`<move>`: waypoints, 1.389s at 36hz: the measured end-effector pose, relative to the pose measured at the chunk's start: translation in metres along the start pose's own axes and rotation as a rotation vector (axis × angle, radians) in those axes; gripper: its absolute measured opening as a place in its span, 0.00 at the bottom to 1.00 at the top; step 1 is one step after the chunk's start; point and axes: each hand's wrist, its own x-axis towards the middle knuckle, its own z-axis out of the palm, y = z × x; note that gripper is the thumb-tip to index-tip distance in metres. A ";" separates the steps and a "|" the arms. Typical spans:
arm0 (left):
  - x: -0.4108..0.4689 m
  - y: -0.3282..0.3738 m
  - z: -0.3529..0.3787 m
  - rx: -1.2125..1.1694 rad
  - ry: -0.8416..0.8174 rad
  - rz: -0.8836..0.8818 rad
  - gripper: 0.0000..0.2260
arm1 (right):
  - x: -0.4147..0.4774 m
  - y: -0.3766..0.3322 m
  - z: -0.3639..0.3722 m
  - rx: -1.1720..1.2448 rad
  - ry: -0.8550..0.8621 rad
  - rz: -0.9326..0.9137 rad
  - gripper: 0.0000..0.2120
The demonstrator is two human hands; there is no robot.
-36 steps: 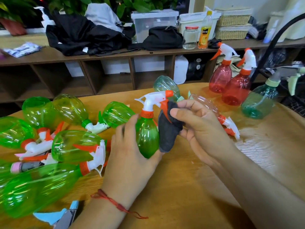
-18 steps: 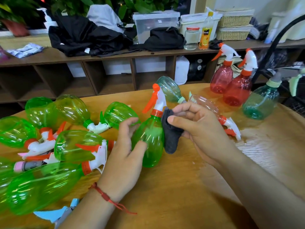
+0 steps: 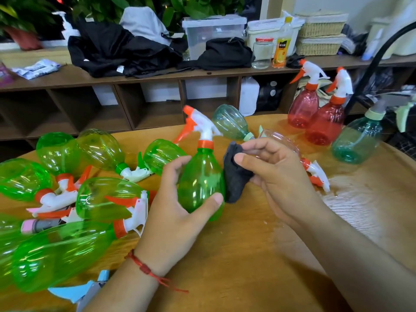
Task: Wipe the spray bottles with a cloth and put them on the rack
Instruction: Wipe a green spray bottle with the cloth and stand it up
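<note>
Over table: left hand grips bottle; right hand pinches cloth.

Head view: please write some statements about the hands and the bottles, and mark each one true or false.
1. The left hand holds a green bottle. True.
2. The cloth in the right hand is white. False: it is dark.
3. Two red bottles stand upright on the table. True.
4. The held bottle's trigger is blue. False: it is orange.
</note>
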 end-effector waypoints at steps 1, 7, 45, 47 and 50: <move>0.000 0.001 -0.001 -0.086 0.011 0.009 0.35 | 0.001 0.000 -0.001 0.009 0.010 -0.009 0.09; -0.002 0.003 0.005 -0.195 -0.066 -0.064 0.33 | -0.002 0.004 0.002 -0.075 -0.022 -0.011 0.09; -0.014 0.018 0.014 0.279 -0.214 0.077 0.42 | 0.016 -0.014 0.006 -0.827 0.201 -0.930 0.07; -0.014 0.016 0.014 0.261 -0.184 0.084 0.42 | 0.014 -0.007 0.014 -0.882 0.084 -0.980 0.06; -0.013 0.016 0.011 0.265 -0.158 0.091 0.41 | 0.014 -0.003 0.017 -0.932 -0.017 -0.963 0.07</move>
